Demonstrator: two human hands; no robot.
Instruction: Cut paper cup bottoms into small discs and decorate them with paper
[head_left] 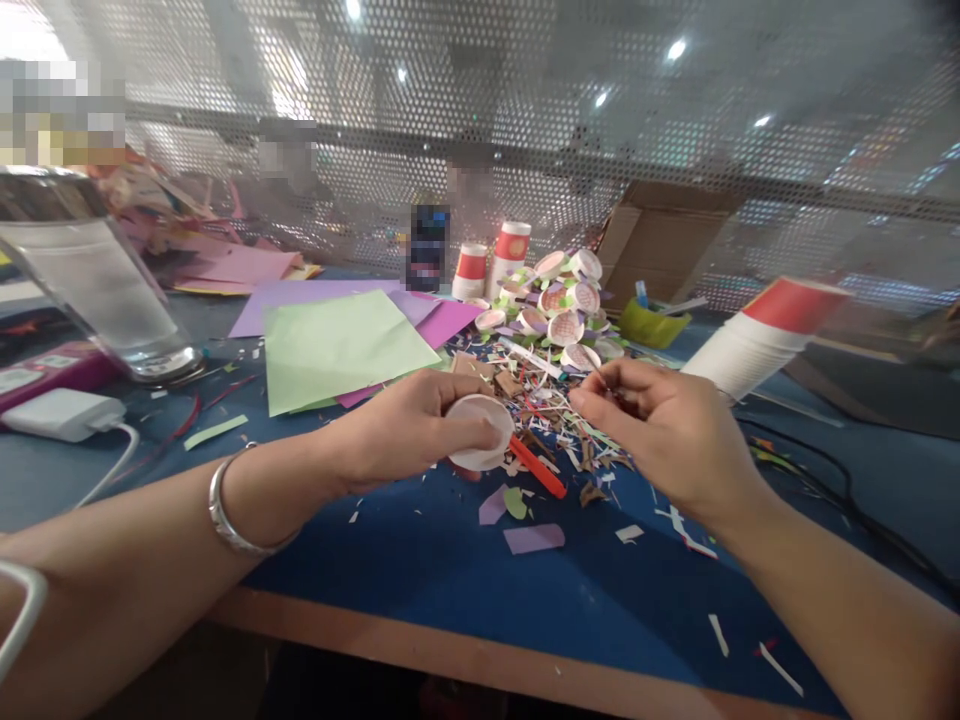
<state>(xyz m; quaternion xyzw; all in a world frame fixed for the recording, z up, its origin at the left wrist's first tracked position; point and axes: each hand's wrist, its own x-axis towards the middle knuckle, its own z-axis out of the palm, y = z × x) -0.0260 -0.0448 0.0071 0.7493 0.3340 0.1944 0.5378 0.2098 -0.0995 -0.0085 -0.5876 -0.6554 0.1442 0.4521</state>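
Observation:
My left hand [420, 420] is closed on a small round white paper cup piece [480, 432], with the thumb pressed inside it. Just beside it on the blue table lies an orange-red utility knife [538, 465]. My right hand [652, 410] is off to the right with thumb and fingertips pinched together; a thin light sliver seems to stick up from them, too small to name. Between and behind my hands spreads a heap of paper and cardboard scraps [574, 420]. Behind that is a pile of small cup pieces [566, 328] with green and purple paper bits.
Green paper sheets [345, 345] and purple ones lie left of centre. A glass of water [105, 290] and a white charger [64, 413] stand at left. Stacked paper cups [750, 345] lean at right near black cables [832, 465]. A cardboard box [667, 235] rests against the perforated screen.

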